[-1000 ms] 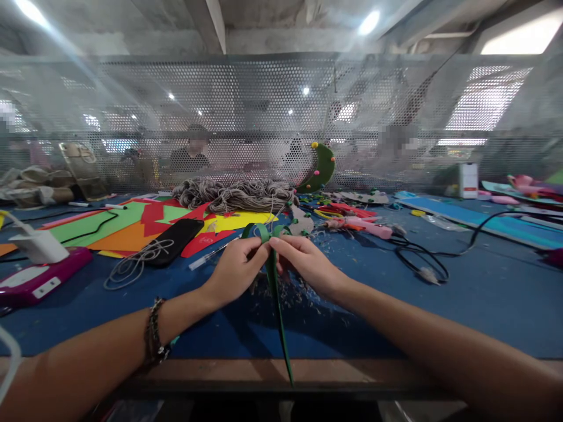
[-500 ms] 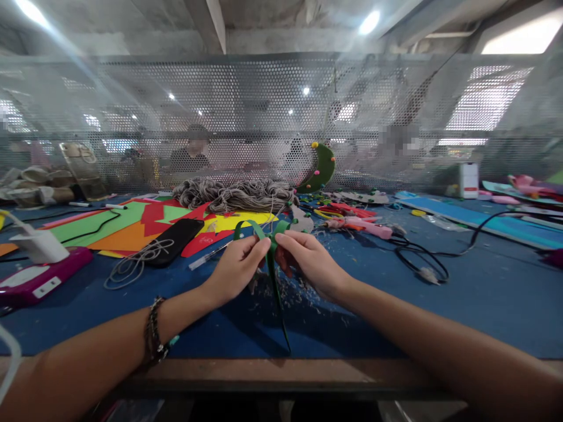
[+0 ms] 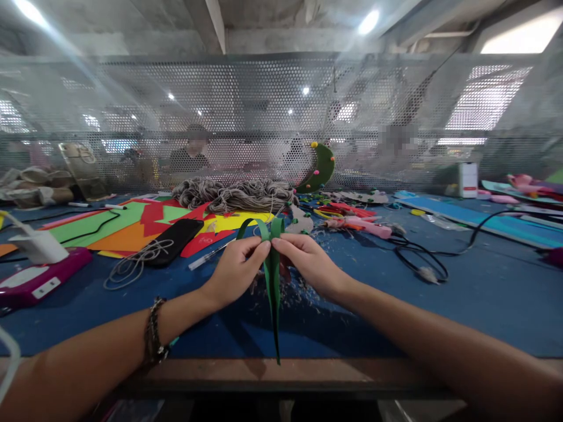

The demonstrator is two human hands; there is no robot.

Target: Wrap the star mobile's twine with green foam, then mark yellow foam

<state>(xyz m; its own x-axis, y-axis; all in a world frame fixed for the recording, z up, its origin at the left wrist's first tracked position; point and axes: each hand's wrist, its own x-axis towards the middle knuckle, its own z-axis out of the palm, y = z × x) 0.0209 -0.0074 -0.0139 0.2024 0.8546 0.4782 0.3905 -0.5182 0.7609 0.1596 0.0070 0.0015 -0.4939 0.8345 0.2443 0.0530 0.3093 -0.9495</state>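
Observation:
A long green strip (image 3: 272,287), looking like felt or ribbon, is pinched between my two hands above the table's front half. My left hand (image 3: 240,264) grips it between thumb and fingers, with a loop arching up over that hand. On the other side my right hand (image 3: 310,264) pinches the strip close to the left thumb. Its tapered tail hangs down to the front table edge. Fingers beneath the strip are partly hidden. Fibre scraps lie on the blue table (image 3: 373,316) behind and beneath the hands.
Grey cord bundles (image 3: 237,194) lie behind coloured sheets (image 3: 125,234). Left are a black phone (image 3: 178,241) with a coiled cable and a purple power strip (image 3: 53,275). Pink-handled tools (image 3: 365,225) and a black cable (image 3: 422,255) lie right. A green crescent (image 3: 323,170) stands by the mesh partition.
The green strip has turned so its flat face shows and its tail hangs straighter, shifted slightly left. Both hands stay nearly in place, still pinching it.

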